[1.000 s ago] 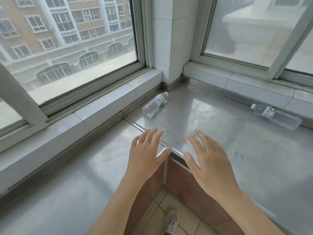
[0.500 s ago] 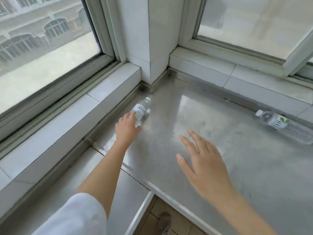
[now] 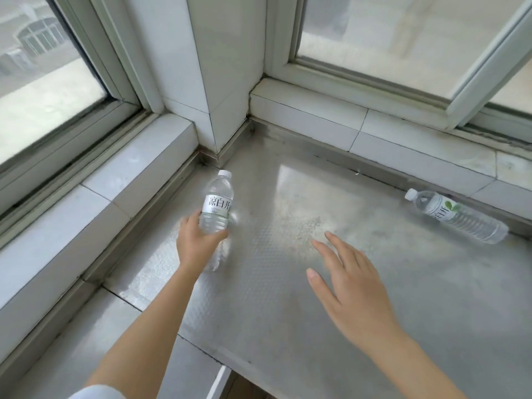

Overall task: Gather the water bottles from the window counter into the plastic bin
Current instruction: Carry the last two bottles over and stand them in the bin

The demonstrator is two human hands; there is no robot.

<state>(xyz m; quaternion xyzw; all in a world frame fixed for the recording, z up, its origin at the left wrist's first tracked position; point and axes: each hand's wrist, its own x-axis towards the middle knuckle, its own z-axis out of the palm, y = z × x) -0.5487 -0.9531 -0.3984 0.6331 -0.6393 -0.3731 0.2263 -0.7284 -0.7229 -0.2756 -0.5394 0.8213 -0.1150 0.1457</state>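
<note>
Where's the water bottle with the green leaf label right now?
The green-leaf bottle lies on its side at the far right of the steel counter, against the right window ledge.

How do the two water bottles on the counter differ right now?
The white-label bottle is gripped by the left hand near the corner; the green-leaf bottle lies untouched on its side by the right-hand sill. The white-label bottle's cap points away from the camera; the green-leaf bottle's points left. The green-leaf bottle looks longer. Both are clear with white caps.
</note>
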